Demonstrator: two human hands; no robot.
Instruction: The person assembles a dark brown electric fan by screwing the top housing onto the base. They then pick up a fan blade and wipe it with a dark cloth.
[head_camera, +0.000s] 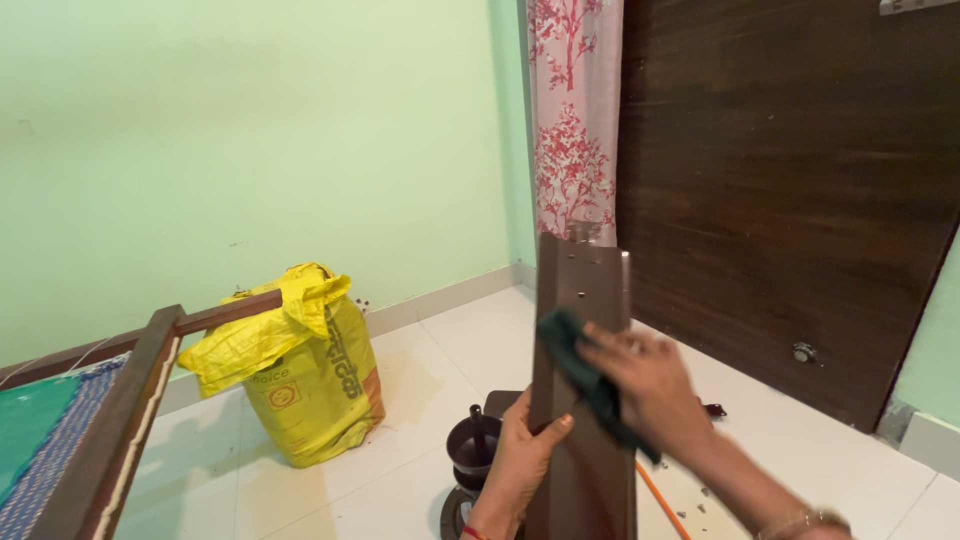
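A pale green wall (250, 130) and a white tiled floor (420, 380) frame the scene, with a dark wooden door (790, 180) far right beside a flowered curtain (572, 110). Near the middle, a long brown blade (583, 400) stands upright. The left hand (520, 462) wraps around its left edge, thumb on the face. The right hand (650, 385) presses a dark green cloth (580, 365) flat against the blade, fingers closed over it. A yellow sack (305, 365) leans by the wall at left, next to a wooden frame (130, 390).
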